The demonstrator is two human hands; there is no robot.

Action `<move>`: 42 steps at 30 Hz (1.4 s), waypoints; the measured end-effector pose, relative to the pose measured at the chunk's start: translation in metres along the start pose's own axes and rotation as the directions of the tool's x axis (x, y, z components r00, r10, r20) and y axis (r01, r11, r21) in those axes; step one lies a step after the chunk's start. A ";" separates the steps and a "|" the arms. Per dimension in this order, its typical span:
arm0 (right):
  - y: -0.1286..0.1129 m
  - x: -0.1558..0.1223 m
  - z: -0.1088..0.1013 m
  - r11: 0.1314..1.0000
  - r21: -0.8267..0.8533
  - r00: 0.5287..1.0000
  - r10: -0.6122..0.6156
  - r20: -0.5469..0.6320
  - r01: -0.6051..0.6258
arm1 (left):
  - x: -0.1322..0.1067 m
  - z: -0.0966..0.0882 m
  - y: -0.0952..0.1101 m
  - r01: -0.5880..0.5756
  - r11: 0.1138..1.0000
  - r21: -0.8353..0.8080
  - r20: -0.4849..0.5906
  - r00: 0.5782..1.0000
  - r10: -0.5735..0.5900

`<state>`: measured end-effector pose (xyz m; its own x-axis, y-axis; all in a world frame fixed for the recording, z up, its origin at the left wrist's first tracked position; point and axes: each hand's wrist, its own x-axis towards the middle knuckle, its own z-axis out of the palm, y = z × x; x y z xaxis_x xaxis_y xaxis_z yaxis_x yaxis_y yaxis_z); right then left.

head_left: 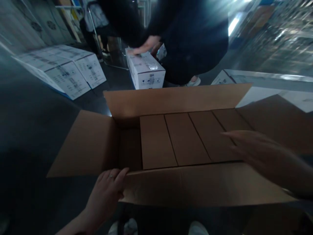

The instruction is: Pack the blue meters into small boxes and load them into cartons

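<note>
In front of me an open cardboard carton [207,184] has its flaps folded outward. Several brown inner boxes [160,142] stand side by side in it, with a gap at the left end. My left hand [110,186] is closed on the carton's near edge at the left corner, fingers curled over the rim. Over the right part of the inner boxes hovers my right hand [251,150], blurred, with its fingers stretched out and nothing visible in it. Whether it touches a box I cannot tell.
Across from me a person in dark clothing rests a hand [148,44] on a white printed box [151,76]. More white boxes [70,73] stand at the left. Another white carton [269,78] lies at the right. Plastic-wrapped goods [288,42] fill the upper right.
</note>
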<state>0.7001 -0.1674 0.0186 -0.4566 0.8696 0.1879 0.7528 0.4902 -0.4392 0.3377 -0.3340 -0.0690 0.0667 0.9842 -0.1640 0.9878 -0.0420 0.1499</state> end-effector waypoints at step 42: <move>-0.135 0.056 0.148 0.923 0.239 0.950 0.314 -0.009 -0.302 | 0.065 -0.020 -0.004 0.058 0.772 -0.633 0.204 0.975 0.094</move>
<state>0.5031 -0.1933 -0.0414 -0.1932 0.9799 0.0486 0.7195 0.1752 -0.6720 0.3354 -0.2666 -0.0606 0.1867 0.9201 -0.3443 0.6774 0.1333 0.7234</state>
